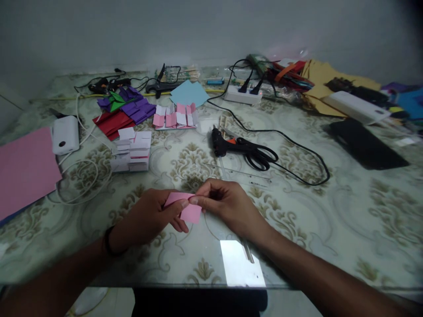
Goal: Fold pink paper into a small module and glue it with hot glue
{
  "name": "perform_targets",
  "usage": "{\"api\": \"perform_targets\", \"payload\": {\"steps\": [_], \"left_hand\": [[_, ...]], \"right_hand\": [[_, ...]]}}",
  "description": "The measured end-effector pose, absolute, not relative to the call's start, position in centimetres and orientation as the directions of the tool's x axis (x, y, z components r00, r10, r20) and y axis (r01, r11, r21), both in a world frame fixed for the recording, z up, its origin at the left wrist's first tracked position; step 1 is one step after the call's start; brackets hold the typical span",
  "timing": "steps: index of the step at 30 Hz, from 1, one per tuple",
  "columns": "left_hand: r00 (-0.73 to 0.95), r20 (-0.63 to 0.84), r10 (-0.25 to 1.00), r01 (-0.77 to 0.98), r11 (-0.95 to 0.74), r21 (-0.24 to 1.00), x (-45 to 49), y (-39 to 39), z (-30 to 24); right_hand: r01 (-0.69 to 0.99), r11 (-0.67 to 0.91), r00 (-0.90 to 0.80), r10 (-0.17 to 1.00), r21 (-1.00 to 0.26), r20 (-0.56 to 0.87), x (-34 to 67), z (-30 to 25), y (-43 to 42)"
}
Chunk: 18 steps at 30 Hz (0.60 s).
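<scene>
A small folded piece of pink paper [191, 215] is held between my two hands, above the near middle of the patterned table. My left hand [155, 213] grips its left side, thumb on top and some fingers beneath. My right hand [224, 200] pinches its upper right edge between thumb and fingers. The two thumbs nearly meet at the fold. Beyond my hands lie folded white-and-pink paper pieces [140, 150] and a second row of pink-and-white folded pieces [175, 118].
A black glue gun [218, 143] lies by black-handled scissors [261, 154], its cord looping right. Purple [140, 110] and red folded papers [114, 124] sit at the back left. Pink sheets [26, 171] and a white device [66, 135] are left; a dark phone-like slab [366, 143] is right.
</scene>
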<state>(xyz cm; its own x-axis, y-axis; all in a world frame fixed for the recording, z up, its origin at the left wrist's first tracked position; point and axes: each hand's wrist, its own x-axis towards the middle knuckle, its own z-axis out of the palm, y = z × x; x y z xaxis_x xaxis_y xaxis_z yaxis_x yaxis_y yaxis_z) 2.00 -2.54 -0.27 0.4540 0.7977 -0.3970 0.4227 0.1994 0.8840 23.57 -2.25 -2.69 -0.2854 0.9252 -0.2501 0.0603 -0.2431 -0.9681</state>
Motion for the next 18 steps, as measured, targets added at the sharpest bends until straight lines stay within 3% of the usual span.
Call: {"api": "perform_targets", "payload": {"steps": [13,18], "left_hand": [[0.491,-0.423,0.762,0.347,0.275,0.897,1.8,-2.0,-1.0],[0.506,-0.444,0.739,0.349,0.295,0.889,1.6,-1.8,-1.5]], "right_hand": [[0.057,-0.191,-0.267,0.943,-0.98,-0.199,23.6,-3.2,-1.9],[0.043,-0.253,-0.311,0.916,-0.967,-0.253,23.7,-3.2,-1.6]]}}
